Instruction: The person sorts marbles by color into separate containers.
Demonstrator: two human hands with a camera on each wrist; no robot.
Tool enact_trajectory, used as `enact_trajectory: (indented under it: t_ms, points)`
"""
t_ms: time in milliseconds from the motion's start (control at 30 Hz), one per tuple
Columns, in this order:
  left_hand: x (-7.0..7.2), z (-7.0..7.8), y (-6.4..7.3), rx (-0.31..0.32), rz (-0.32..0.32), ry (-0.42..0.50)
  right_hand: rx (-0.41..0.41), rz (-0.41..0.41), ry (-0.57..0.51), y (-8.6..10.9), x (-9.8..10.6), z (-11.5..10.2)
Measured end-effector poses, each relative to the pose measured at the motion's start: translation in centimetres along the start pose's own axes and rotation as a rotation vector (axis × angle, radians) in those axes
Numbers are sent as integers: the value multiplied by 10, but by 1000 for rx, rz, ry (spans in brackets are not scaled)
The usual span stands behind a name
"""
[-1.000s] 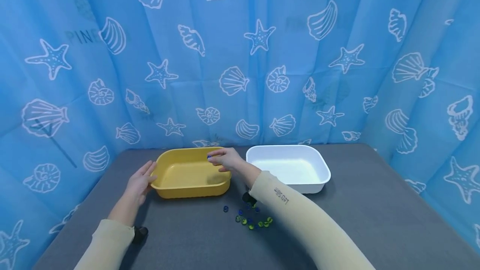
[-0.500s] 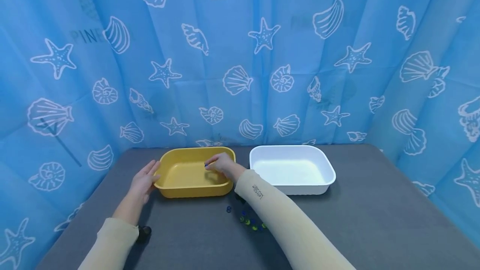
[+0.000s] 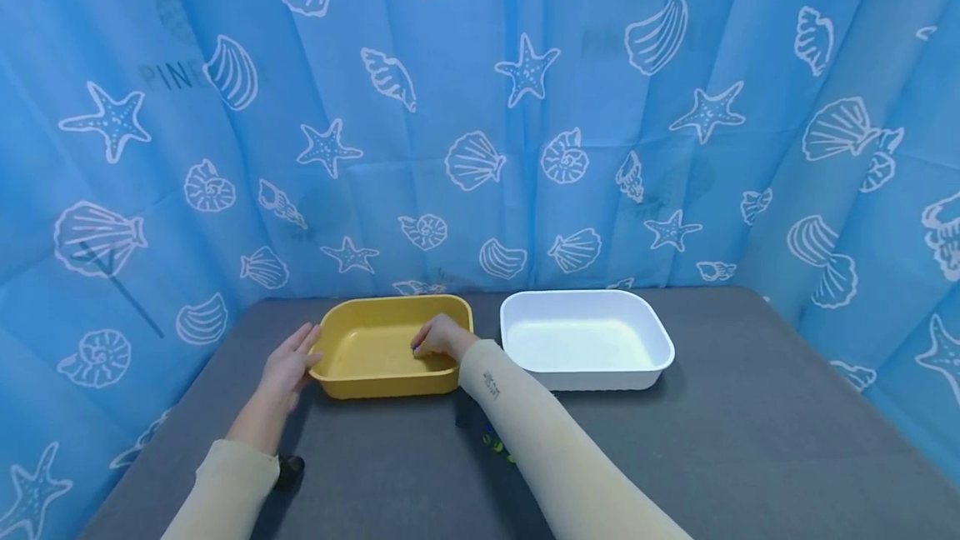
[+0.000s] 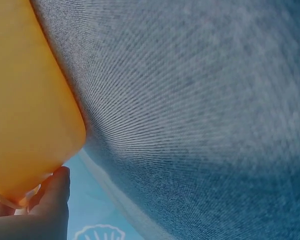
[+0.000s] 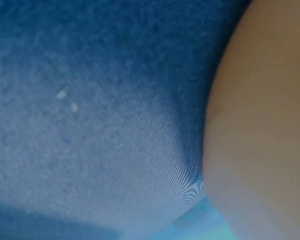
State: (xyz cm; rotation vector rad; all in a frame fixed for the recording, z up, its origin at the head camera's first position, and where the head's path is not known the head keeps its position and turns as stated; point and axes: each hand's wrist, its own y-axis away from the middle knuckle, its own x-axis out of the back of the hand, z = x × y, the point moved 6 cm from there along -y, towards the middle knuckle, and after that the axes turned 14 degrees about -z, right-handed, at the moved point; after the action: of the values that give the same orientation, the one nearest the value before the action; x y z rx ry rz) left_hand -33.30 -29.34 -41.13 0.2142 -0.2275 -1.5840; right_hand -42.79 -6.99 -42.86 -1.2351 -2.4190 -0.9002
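Observation:
My right hand (image 3: 444, 335) reaches down inside the yellow tray (image 3: 367, 388), pinching a small blue marble (image 3: 415, 348) just above its floor. At the tray's left end, my left hand (image 3: 287, 363) holds the rim. The left wrist view shows fingers (image 4: 57, 192) against the outside wall of the yellow tray (image 4: 35, 115), with others near the rim. Several yellow-green marbles (image 3: 497, 446) and a blue one lie on the table in front of the trays, partly hidden by my right sleeve. In the right wrist view, only a blurred part of the hand and the tablecloth appear.
To the right of the yellow tray stands a white tray (image 3: 588, 380). Both rest on a grey tablecloth (image 3: 735, 423). A blue curtain (image 3: 480, 107) with shell and starfish prints hangs behind and at the sides. My right forearm (image 3: 555, 448) crosses over the marbles.
My right hand has lowered from above the yellow tray's right side down into it, with the blue marble still pinched. My left hand has stayed at the left rim.

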Motion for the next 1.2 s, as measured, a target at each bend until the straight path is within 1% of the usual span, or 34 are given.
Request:
enact_trajectory:
  t_ms: [100, 200, 300, 400, 500, 633, 800, 867, 1000, 1067, 1200]
  points:
    - [-1, 1, 0, -5, 3, -4, -3, 10, 43, 0, 1, -1]
    - [-2, 1, -1, -7, 4, -7, -1, 12, 28, 3, 2, -1]
    - [-3, 0, -1, -4, 3, 21, 16, 26, -52, 5, 5, 0]
    - [-4, 0, 0, -4, 6, 51, 50, 62, -147, 7, 12, -1]
    - [-6, -1, -1, -7, 6, 67, 86, 107, -196, 12, 19, -4]
    - [-8, -2, -1, -8, 10, 67, 123, 141, -203, 28, 24, -8]
    - [-7, -2, -1, -25, 13, 66, 148, 163, -251, 53, 29, -14]
    - [-6, -2, -1, -32, 15, 66, 151, 159, -277, 62, 31, -16]
    - [-4, -2, 0, -29, 26, 64, 164, 131, -290, 78, 30, -17]
    - [-4, -2, 1, -23, 35, 63, 176, 115, -287, 86, 29, -16]
    - [-4, -2, 2, -13, 45, 56, 198, 96, -243, 100, 29, -13]
